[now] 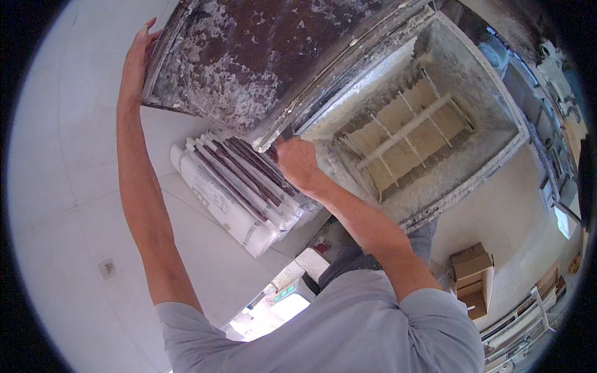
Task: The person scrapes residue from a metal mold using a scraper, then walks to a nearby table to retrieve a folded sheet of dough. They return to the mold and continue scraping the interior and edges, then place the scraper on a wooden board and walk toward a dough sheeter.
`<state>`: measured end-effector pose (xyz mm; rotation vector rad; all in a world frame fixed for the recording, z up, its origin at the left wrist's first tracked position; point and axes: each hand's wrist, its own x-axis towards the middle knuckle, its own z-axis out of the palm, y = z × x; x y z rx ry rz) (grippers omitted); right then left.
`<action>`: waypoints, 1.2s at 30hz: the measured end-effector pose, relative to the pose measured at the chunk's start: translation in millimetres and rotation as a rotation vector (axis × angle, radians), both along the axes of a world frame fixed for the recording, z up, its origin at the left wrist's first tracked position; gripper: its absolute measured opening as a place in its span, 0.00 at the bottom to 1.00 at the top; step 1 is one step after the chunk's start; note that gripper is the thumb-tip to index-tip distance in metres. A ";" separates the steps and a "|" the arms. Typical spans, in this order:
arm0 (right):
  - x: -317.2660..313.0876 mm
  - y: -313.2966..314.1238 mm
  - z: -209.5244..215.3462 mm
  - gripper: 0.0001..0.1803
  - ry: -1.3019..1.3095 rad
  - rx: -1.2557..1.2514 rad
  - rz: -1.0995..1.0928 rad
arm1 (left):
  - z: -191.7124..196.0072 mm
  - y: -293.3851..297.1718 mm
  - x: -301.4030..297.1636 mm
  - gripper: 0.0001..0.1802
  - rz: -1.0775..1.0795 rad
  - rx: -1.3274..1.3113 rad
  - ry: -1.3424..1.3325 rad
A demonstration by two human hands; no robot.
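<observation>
Hopper lid [261, 56], a broad panel of dark brown crusted with whitish residue, is seen swung up at the upper left of the hopper [482, 74], with its long inner edge lying along the rim. Its outer left edge is met by the left hand [135, 59], with the arm stretched out; two fingertips are seen slightly apart beyond the edge, while the rest of the fingers are hidden behind the panel, so whether it is gripped or only steadied cannot be told. By the near corner of the lid and the rim, the right hand [297, 160] is placed with its fingers curled inward; the fingertips are hidden, and what is pinched, if anything, cannot be told. Inside the hopper, a lengthwise shaft [407, 132] is crossed by several thin rods [415, 152], and pale yellowish material [395, 158] is seen beneath them. The walls are coated with grey and white residue. Just to the left of the right hand, folded white and brown sacks [233, 193] are packed side by side, partly overlapped by the lid. A pale smooth surface [68, 155] is spread behind them, and a cardboard box [471, 267] is placed on the floor [497, 208] to the right.
</observation>
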<state>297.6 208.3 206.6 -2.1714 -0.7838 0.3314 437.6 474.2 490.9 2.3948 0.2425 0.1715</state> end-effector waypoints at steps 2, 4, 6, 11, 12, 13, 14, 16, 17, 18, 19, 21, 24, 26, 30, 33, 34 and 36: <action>-11.4 3.8 -13.8 0.25 -0.032 0.008 -0.040 | -0.2 -1.4 -0.6 0.42 -0.012 -0.046 -0.005; -18.9 -0.1 -30.5 0.33 -0.071 -0.005 -0.030 | -0.2 -3.8 -1.2 0.42 0.019 -0.029 -0.003; -21.3 -7.9 -46.3 0.37 0.005 -0.034 0.008 | -0.5 -5.4 -0.5 0.41 0.004 -0.103 -0.010; -17.5 -28.5 -53.7 0.41 -0.051 -0.051 0.028 | -2.4 -3.7 0.9 0.40 0.046 -0.111 0.012; -17.7 -33.7 -49.2 0.41 0.017 -0.030 -0.032 | -2.1 -2.8 1.7 0.40 0.075 -0.100 0.014; -20.7 -39.2 -43.6 0.40 0.085 0.008 -0.079 | -1.7 -1.9 2.2 0.40 0.039 -0.093 0.008; -25.5 -45.5 -37.6 0.40 0.138 0.042 -0.136 | -1.8 -1.5 2.6 0.40 0.030 -0.090 0.003; -43.2 -59.3 -25.2 0.36 0.225 0.262 -0.198 | -1.0 -1.2 2.4 0.33 0.061 -0.126 -0.007; -54.9 -65.6 -19.2 0.33 0.273 0.341 -0.249 | -0.4 -1.1 1.2 0.35 0.034 -0.078 -0.014; -70.0 -66.8 -12.9 0.35 0.207 0.343 -0.276 | -0.5 -1.4 1.2 0.38 0.034 -0.041 -0.003; -83.6 -67.1 -7.2 0.36 0.180 0.384 -0.273 | -0.5 -1.2 0.0 0.40 0.034 -0.005 0.008; -103.5 -65.7 3.1 0.37 0.150 0.451 -0.245 | -1.2 0.6 -1.0 0.40 0.003 -0.028 0.002; -111.5 -61.4 15.9 0.41 0.127 0.513 -0.329 | -3.6 9.0 -0.3 0.35 -0.053 -0.075 -0.047; -112.0 -64.9 20.5 0.39 0.253 0.544 -0.358 | -4.8 17.3 3.0 0.33 -0.057 -0.165 -0.055; -115.9 -96.0 16.7 0.32 0.470 0.430 -0.365 | -6.8 25.3 8.7 0.36 -0.073 -0.128 -0.075; -94.5 -133.2 15.0 0.25 0.243 0.250 -0.267 | -8.0 14.6 3.8 0.35 -0.060 -0.070 -0.130; -78.5 -145.2 19.5 0.23 0.151 0.179 -0.229 | -6.3 8.0 1.5 0.34 -0.041 -0.085 -0.147; -25.1 -166.6 40.6 0.15 -0.165 -0.161 -0.004 | -0.3 -6.1 -7.2 0.31 0.000 0.072 -0.226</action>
